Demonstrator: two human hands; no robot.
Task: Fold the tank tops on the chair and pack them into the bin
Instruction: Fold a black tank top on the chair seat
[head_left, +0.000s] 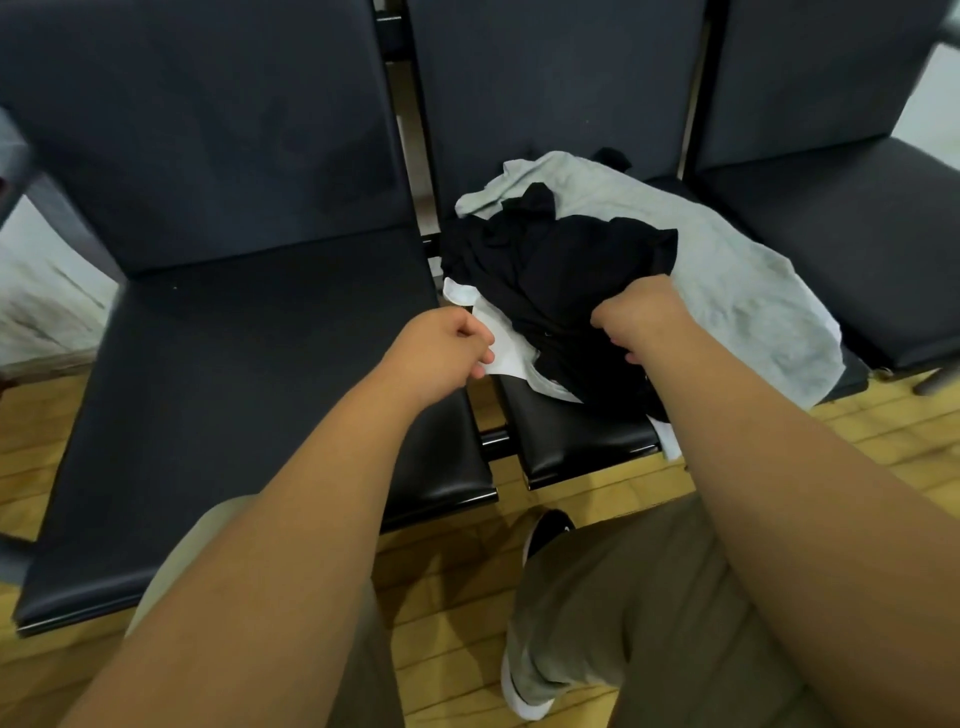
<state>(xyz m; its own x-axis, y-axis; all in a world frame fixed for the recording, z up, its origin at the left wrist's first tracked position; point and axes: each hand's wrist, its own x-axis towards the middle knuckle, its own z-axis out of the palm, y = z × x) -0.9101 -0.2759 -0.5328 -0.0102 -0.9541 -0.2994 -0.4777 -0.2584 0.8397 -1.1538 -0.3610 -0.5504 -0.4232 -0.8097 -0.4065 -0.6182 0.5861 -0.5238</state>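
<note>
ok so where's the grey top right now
In the head view, the grey top lies spread on the middle chair, right of centre, under the black top that the right hand grips.

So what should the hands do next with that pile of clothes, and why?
Probably lift the black top off the pile. The right hand already grips it, and it lies tangled over the white top, which the left hand pinches, and over the grey top. The left chair seat offers flat room for folding.
</note>
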